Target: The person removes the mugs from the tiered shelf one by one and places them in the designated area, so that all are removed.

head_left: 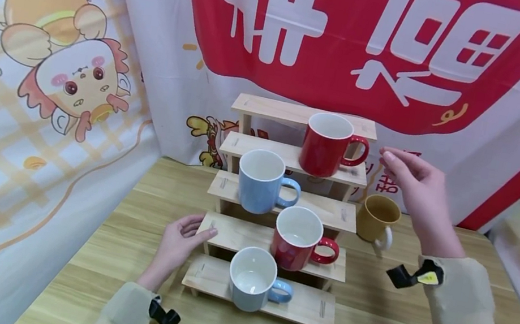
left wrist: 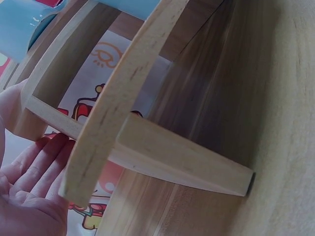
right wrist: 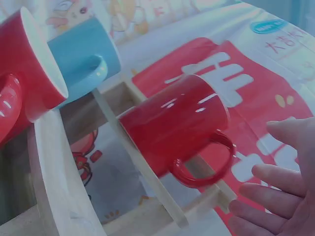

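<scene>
A stepped wooden rack (head_left: 238, 233) stands on the table with mugs on its boards. My left hand (head_left: 176, 242) grips the left end of its second-lowest board, thumb on top and fingers below. My right hand (head_left: 416, 182) is held in the air, right of the upper red mug (head_left: 322, 152) and apart from its handle. In the right wrist view its fingers (right wrist: 268, 189) are spread loosely around nothing. Below that mug stand a light blue mug (head_left: 256, 184), a lower red mug (head_left: 287, 250) and a pale blue mug (head_left: 248, 292) on the lowest board. All handles point right.
A mustard-yellow mug (head_left: 374, 218) with a white handle stands on the wooden table (head_left: 383, 320), right of the rack and below my right forearm. Behind the rack hangs a printed cloth (head_left: 342, 38) with a red panel; another cloth (head_left: 35, 147) hangs at left.
</scene>
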Tool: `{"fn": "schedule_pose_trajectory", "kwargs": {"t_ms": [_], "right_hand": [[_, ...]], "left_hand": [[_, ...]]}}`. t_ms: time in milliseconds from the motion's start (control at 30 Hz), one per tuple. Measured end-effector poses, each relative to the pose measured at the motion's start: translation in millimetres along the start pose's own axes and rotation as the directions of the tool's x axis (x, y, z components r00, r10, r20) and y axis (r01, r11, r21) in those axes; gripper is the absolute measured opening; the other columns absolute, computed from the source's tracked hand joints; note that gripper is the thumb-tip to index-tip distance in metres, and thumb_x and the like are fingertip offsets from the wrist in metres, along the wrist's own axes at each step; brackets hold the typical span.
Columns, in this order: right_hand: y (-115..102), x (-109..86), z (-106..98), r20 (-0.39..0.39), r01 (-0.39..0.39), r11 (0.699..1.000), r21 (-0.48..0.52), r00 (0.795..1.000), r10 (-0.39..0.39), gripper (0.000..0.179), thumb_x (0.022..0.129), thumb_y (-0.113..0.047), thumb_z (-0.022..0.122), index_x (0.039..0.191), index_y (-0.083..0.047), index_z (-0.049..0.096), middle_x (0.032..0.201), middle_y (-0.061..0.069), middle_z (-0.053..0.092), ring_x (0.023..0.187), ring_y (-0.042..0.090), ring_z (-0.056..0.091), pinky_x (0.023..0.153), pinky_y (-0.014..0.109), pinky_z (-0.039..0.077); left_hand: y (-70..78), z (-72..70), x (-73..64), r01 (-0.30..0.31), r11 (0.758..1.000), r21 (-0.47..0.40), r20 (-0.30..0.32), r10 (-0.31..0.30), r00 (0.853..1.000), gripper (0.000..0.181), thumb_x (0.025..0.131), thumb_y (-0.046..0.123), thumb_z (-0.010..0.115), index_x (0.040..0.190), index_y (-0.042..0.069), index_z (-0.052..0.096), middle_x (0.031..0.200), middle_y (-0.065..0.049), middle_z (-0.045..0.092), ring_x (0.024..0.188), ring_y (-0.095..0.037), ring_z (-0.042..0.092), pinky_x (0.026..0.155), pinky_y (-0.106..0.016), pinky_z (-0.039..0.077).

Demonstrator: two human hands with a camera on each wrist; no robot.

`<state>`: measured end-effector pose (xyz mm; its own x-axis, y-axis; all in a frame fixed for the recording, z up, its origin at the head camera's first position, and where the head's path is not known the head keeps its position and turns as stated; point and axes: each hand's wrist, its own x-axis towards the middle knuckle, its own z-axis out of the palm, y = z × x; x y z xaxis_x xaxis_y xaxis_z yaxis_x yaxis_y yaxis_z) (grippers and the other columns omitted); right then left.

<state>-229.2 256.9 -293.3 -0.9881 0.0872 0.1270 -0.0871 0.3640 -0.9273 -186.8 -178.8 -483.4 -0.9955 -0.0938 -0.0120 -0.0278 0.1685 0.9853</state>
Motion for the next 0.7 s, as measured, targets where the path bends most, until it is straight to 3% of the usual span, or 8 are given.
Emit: {"fn": "schedule_pose_trajectory", "kwargs": {"t_ms": [167, 333, 567, 700], "right_hand": [[-9, 9.3, 11, 0.065, 0.010, 1.000, 0.000, 0.998, -0.010, 0.073, 0.090, -0.065, 0.063, 0.147, -0.020, 0.056, 0.144, 0.007, 0.057, 0.128, 0.026, 0.057, 0.109, 0.039, 0.045], [-13, 19.0, 16, 0.077, 0.009, 0.999, 0.049, 0.997, -0.013, 0.076, 0.089, -0.064, 0.065, 0.148, -0.018, 0.054, 0.144, 0.011, 0.056, 0.124, 0.027, 0.061, 0.098, 0.028, 0.051], [-16, 32.4, 23, 0.137, -0.004, 0.996, 0.092, 0.991, -0.009, 0.071, 0.090, -0.061, 0.066, 0.145, -0.018, 0.057, 0.140, 0.011, 0.058, 0.123, 0.026, 0.058, 0.094, 0.029, 0.054], [-18, 37.8, 26, 0.152, -0.021, 0.997, 0.068, 0.988, 0.010, 0.070, 0.089, -0.062, 0.066, 0.144, -0.019, 0.058, 0.139, 0.008, 0.058, 0.126, 0.027, 0.054, 0.095, 0.031, 0.055]], "left_hand": [[1.8, 0.5, 0.6, 0.006, 1.000, 0.012, 0.008, -0.007, 1.000, 0.061, 0.086, 0.032, 0.085, 0.134, 0.003, 0.062, 0.133, -0.017, 0.063, 0.123, -0.029, 0.060, 0.103, -0.036, 0.050], [2.3, 0.8, 2.4, 0.000, 1.000, 0.003, 0.005, 0.000, 1.000, 0.061, 0.086, 0.030, 0.085, 0.135, 0.002, 0.061, 0.134, -0.018, 0.062, 0.123, -0.029, 0.060, 0.102, -0.035, 0.050], [1.4, 0.1, 0.3, 0.007, 1.000, 0.009, 0.002, -0.007, 1.000, 0.061, 0.085, 0.032, 0.086, 0.134, 0.003, 0.062, 0.133, -0.016, 0.063, 0.123, -0.028, 0.059, 0.106, -0.038, 0.048], [1.4, 0.4, -0.4, 0.008, 1.000, 0.010, 0.002, -0.008, 1.000, 0.062, 0.085, 0.032, 0.086, 0.134, 0.003, 0.062, 0.134, -0.017, 0.063, 0.123, -0.028, 0.060, 0.104, -0.036, 0.049]]}}
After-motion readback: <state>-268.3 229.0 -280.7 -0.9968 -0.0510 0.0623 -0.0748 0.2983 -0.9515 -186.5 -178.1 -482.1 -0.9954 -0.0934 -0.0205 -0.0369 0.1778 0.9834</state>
